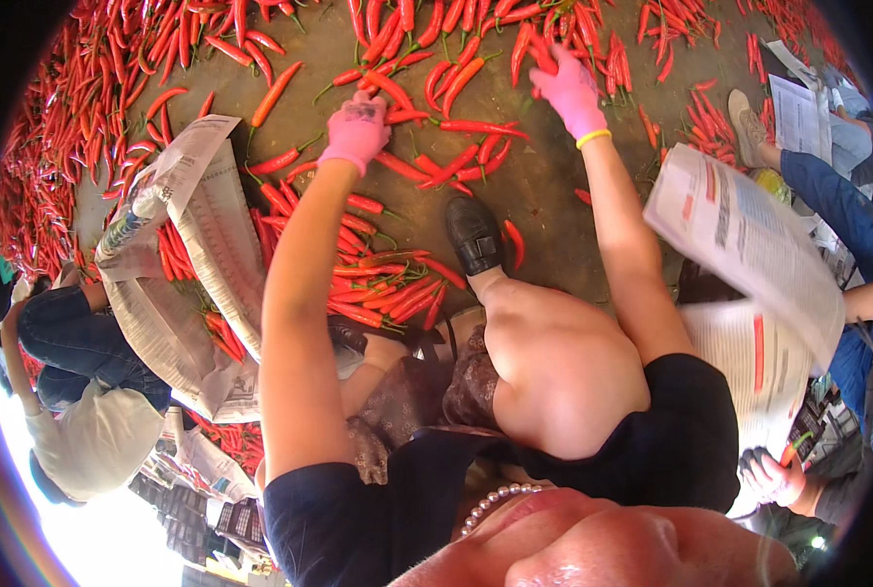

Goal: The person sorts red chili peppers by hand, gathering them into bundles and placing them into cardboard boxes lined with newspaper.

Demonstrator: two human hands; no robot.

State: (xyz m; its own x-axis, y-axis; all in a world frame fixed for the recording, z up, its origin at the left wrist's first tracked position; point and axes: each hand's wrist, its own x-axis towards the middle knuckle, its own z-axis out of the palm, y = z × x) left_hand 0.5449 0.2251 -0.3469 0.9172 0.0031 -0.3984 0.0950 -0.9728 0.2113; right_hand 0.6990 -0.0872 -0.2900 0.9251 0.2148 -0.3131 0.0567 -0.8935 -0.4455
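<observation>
Both my hands wear pink gloves and reach forward over red chili peppers on the floor. My left hand [355, 133] is curled, with red chili peppers [408, 116] coming out beside its thumb. Its fingertips are partly hidden. Farther right, my right hand [570, 92] has its fingers around a blurred red chili pepper [543, 56] at the edge of a pile [583, 29]. Between my hands lie loose chili peppers [460, 166], pointing various ways. A bunch of chili peppers [385, 287], many side by side, rests near my left forearm.
A newspaper-lined container [216, 198] with chili peppers stands at left; more newspaper [744, 213] rises at right. A large chili heap [62, 147] covers the far left. My black shoe [474, 233] is on the floor [546, 198]. People crouch on both sides; one gloved hand [770, 475] holds a pepper.
</observation>
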